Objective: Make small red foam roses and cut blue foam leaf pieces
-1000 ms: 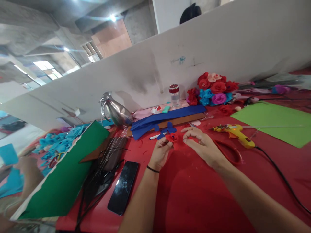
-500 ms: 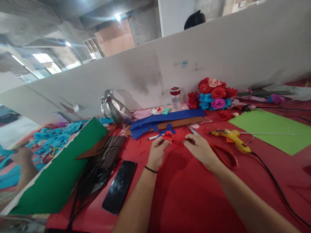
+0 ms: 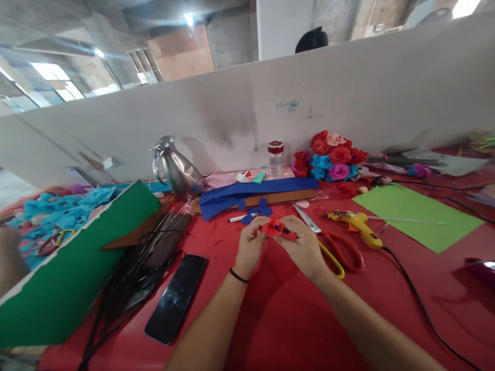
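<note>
A small red paper flower point(image 3: 273, 228) with a dark centre is held between both hands above the red table. My left hand point(image 3: 251, 246) pinches it from the left, a dark band around the wrist. On the other side my right hand point(image 3: 303, 247) has its fingers closed at the flower's right edge, where a bit of red paper shows. Scissors point(image 3: 335, 256) with red and yellow handles lie beside my right hand. Blue paper petals point(image 3: 263, 207) and a white marker point(image 3: 236, 218) lie just beyond the hands.
A yellow glue gun point(image 3: 363, 229) lies by green paper point(image 3: 421, 214). Further back stand a metal jug point(image 3: 180, 172), a jar point(image 3: 276, 157) and paper roses point(image 3: 334, 157). A phone point(image 3: 176, 299) and a green board point(image 3: 85, 268) are left. A person's arm point(image 3: 11, 257) shows far left.
My right hand has moved left to the flower and now grips it along with my left hand. The view has shifted slightly, and the scissors' yellow handle is more exposed.
</note>
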`<state>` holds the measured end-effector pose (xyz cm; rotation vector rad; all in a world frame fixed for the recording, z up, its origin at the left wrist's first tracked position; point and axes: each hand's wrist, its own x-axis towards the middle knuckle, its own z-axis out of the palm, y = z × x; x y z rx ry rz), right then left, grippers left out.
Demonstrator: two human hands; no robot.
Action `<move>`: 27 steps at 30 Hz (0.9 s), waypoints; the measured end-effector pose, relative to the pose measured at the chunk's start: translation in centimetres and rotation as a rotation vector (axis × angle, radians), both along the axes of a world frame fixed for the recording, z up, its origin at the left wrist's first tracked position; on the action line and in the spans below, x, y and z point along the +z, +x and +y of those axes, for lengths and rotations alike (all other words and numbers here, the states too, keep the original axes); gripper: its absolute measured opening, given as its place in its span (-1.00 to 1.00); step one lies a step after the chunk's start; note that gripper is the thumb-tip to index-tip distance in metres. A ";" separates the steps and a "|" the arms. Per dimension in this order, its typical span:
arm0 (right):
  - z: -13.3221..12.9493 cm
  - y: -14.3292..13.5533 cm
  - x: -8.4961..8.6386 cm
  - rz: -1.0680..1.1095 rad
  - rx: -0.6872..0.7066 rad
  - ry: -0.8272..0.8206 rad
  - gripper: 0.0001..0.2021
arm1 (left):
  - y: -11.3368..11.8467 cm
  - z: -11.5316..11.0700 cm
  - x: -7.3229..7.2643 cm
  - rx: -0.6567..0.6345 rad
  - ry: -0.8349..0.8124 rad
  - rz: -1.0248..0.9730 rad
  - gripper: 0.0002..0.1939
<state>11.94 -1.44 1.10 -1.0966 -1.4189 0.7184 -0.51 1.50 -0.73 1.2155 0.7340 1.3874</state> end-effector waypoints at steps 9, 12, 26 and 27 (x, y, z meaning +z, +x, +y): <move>0.0 -0.2 0.4 0.042 -0.029 0.012 -0.87 | 0.2 -0.5 0.0 -0.076 -0.120 -0.042 -0.87; 0.1 -0.2 0.7 0.071 -0.106 -0.015 -0.85 | 0.5 -0.6 -0.1 -0.093 -0.111 0.017 -0.83; 2.3 3.9 2.5 -0.227 -0.414 0.463 -0.89 | -0.1 0.8 -2.4 0.437 0.170 0.698 -0.75; 3.5 5.1 3.2 -0.263 -0.446 0.468 -0.88 | -0.2 0.9 -2.7 0.477 0.240 0.751 -0.76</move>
